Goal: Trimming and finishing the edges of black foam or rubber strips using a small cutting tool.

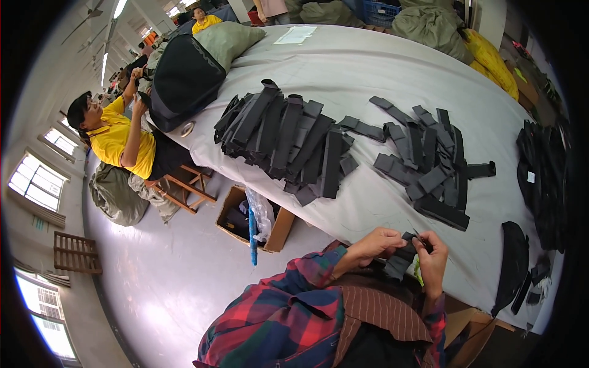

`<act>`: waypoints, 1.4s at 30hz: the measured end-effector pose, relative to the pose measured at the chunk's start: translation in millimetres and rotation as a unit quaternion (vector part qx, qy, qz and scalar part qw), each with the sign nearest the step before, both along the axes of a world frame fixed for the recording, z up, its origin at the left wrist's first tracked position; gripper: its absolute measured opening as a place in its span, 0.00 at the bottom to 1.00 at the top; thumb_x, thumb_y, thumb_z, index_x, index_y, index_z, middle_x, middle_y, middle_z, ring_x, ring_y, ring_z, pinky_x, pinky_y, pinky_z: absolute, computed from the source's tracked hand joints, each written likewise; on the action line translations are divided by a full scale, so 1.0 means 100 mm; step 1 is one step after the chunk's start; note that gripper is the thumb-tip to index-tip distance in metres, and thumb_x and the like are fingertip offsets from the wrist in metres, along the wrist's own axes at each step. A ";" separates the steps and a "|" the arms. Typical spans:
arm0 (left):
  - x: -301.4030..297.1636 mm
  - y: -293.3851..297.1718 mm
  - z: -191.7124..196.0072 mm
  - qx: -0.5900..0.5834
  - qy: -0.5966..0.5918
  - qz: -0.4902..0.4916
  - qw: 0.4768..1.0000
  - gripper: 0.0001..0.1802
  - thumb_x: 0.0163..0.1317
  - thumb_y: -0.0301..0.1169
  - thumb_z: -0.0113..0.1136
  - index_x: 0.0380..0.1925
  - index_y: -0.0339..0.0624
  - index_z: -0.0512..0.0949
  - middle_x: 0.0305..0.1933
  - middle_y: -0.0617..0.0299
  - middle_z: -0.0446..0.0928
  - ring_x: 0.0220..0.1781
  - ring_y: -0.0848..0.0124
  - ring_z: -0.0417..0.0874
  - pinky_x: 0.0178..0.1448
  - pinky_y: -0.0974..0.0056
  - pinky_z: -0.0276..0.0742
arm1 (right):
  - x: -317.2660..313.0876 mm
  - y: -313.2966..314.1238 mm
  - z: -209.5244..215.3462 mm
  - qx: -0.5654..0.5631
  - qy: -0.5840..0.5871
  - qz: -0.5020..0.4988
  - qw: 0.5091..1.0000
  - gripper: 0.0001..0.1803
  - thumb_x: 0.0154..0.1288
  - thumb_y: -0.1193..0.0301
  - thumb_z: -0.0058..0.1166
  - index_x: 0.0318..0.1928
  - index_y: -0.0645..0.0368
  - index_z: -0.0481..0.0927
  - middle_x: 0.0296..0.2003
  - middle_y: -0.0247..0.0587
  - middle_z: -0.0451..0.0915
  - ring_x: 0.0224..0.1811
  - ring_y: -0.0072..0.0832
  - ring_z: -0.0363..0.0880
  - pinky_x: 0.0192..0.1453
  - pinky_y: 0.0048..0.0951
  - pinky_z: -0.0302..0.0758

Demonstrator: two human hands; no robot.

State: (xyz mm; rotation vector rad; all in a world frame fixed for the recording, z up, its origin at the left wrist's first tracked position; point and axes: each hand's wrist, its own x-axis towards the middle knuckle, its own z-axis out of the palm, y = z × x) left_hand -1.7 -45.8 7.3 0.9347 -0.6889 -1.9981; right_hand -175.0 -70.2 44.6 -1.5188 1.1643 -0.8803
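In front of my body, at the table's near edge, a dark grey fabric strip (pixel 400 262) hangs between my two hands. My left hand (pixel 379 243) is closed, pinching the strip's upper end. My right hand (pixel 432 254) is closed at the other side of it, around a small pointed tool (pixel 418 234) that looks like thread snips; most of the tool is hidden by the fingers. Something yellow-green (pixel 418 271) shows just below that hand. Beyond my hands lies a loose heap of similar strips (pixel 429 162), and to its left a larger, denser pile (pixel 285 138).
A white cloth covers the table (pixel 350 67). Black fabric pieces (pixel 543 184) and a black curved pouch (pixel 510 267) lie at the right. A cardboard box (pixel 282 230) stands on the floor at left. A co-worker in yellow (pixel 132 141) sits by a large black bag (pixel 187 80).
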 end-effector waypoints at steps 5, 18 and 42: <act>0.00 0.00 0.02 0.040 -0.003 0.002 0.999 0.18 0.60 0.35 0.61 0.15 0.52 0.64 0.18 0.78 0.58 0.19 0.84 0.56 0.23 0.75 0.48 | 0.02 -0.01 -0.01 -0.027 -0.008 -0.017 0.999 0.04 0.58 0.80 0.55 0.28 0.65 0.73 0.20 0.26 0.69 0.25 0.13 0.62 0.28 0.20 0.60; -0.04 0.03 -0.05 0.068 0.025 0.013 0.997 0.16 0.58 0.34 0.62 0.16 0.52 0.67 0.17 0.79 0.58 0.18 0.86 0.56 0.23 0.75 0.49 | 0.01 0.02 0.07 -0.042 0.008 -0.012 0.999 0.05 0.58 0.80 0.55 0.27 0.65 0.73 0.19 0.26 0.68 0.24 0.13 0.61 0.27 0.20 0.59; 0.01 0.05 0.11 0.037 -0.029 0.139 0.989 0.11 0.59 0.34 0.62 0.21 0.43 0.78 0.26 0.71 0.75 0.29 0.83 0.73 0.37 0.75 0.68 | 0.01 0.02 0.23 -0.245 0.006 0.088 0.966 0.14 0.44 0.86 0.57 0.35 0.62 0.78 0.34 0.37 0.69 0.33 0.25 0.70 0.36 0.20 0.66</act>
